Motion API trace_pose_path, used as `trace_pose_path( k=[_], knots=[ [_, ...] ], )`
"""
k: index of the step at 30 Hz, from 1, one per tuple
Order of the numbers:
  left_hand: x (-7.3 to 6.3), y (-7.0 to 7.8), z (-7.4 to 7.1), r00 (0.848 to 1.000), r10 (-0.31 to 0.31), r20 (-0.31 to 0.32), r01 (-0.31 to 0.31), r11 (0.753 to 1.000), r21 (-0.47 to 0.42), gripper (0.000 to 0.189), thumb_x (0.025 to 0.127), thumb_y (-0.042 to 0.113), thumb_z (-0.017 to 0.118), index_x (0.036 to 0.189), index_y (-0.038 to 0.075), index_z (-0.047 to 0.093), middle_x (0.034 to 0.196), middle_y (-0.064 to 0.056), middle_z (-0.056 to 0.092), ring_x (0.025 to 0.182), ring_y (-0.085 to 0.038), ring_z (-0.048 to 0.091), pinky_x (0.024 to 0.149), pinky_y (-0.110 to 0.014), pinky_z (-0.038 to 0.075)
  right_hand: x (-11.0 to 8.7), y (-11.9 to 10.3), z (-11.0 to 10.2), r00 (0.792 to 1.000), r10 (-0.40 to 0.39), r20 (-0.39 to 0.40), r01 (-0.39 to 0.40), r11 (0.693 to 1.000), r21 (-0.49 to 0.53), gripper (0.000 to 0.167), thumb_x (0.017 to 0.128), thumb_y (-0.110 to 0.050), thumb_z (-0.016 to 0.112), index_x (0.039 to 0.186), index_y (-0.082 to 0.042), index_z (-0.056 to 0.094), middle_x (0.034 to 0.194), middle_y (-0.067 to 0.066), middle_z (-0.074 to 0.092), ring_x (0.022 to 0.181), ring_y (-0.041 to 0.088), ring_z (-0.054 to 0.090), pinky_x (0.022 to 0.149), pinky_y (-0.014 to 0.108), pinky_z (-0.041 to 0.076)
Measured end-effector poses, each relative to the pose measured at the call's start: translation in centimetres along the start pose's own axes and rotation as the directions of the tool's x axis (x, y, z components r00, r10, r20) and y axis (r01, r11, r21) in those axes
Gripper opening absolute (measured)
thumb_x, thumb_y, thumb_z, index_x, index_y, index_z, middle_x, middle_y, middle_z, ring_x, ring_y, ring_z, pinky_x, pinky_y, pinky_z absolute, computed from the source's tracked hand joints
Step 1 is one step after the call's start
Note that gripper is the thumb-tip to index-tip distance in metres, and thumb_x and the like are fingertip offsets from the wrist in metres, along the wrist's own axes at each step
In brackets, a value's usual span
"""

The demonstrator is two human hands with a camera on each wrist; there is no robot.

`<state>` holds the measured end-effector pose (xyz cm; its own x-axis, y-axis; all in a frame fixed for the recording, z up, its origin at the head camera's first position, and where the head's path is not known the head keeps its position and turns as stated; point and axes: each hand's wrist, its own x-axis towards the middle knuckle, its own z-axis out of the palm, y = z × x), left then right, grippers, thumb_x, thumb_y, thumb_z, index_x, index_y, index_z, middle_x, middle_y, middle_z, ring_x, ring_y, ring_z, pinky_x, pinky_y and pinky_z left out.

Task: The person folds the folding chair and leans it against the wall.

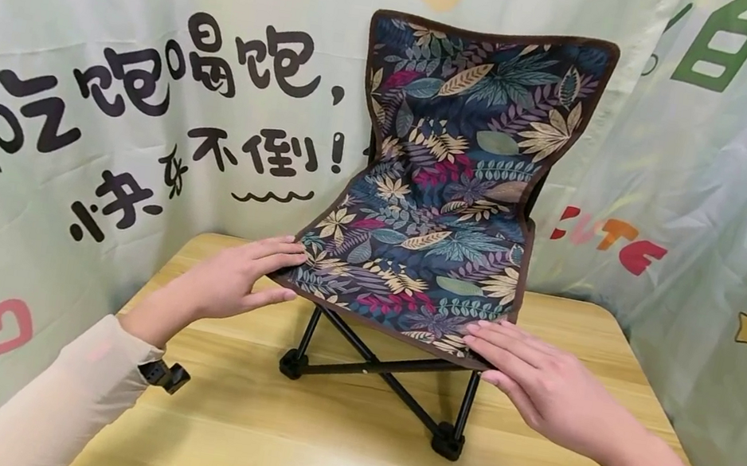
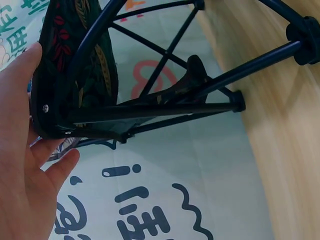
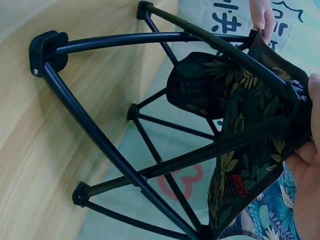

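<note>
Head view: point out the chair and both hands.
Chair (image 1: 437, 209), head view, on its patterned fabric.
Left hand (image 1: 233, 275), head view, back of the hand.
Right hand (image 1: 548, 382), head view, back of the hand.

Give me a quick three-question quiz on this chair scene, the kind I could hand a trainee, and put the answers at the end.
1. Multiple choice: where do the left hand and right hand rest?
A) on the top of the backrest
B) on the front corners of the seat
C) on the feet
2. True or false: the chair lies folded flat on the wooden table.
3. Fill in: beneath the seat, the black front tubes cross in the shape of an ____.

Key: 1: B. 2: False; it stands opened out on the table. 3: X.
</note>
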<state>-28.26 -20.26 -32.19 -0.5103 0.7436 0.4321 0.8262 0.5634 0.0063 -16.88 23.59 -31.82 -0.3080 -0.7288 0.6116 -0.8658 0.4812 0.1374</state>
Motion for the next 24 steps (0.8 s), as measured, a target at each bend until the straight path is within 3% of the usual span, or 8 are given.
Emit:
trace_pose_path(
  k=[4,15,24],
  knots=[
    [-0.2,0.4,0.0,1.0,0.007,0.002,-0.007,1.0,-0.007,0.056,0.096,0.048,0.058,0.138,0.011,0.056,0.143,-0.005,0.051,0.137,-0.027,0.04,0.111,-0.045,0.033,-0.5,0.2,0.0,1.0,0.01,-0.016,-0.01,1.0,-0.007,0.045,0.108,-0.033,0.037,0.129,-0.003,0.064,0.131,0.01,0.062,0.119,0.03,0.059,0.112,0.028,0.031],
    [-0.5,1.3,-0.1,0.994,0.091,-0.065,-0.091,0.996,-0.004,0.055,0.097,0.05,0.056,0.135,0.01,0.059,0.138,-0.005,0.056,0.132,-0.028,0.045,0.111,-0.043,0.034,-1.9,1.4,-0.4,0.994,0.076,-0.083,-0.077,0.997,-0.017,0.047,0.106,-0.037,0.041,0.126,-0.002,0.066,0.126,0.012,0.064,0.123,0.024,0.057,0.111,0.025,0.032],
    [-0.7,1.9,0.1,0.991,0.113,-0.071,-0.116,0.992,-0.045,0.052,0.098,0.049,0.055,0.136,0.014,0.059,0.139,-0.004,0.055,0.133,-0.028,0.045,0.109,-0.046,0.037,-3.3,2.2,-0.6,0.989,0.145,-0.031,-0.146,0.989,-0.032,0.05,0.105,-0.042,0.04,0.129,-0.005,0.064,0.128,0.009,0.063,0.129,0.016,0.051,0.112,0.025,0.029]
  ],
)
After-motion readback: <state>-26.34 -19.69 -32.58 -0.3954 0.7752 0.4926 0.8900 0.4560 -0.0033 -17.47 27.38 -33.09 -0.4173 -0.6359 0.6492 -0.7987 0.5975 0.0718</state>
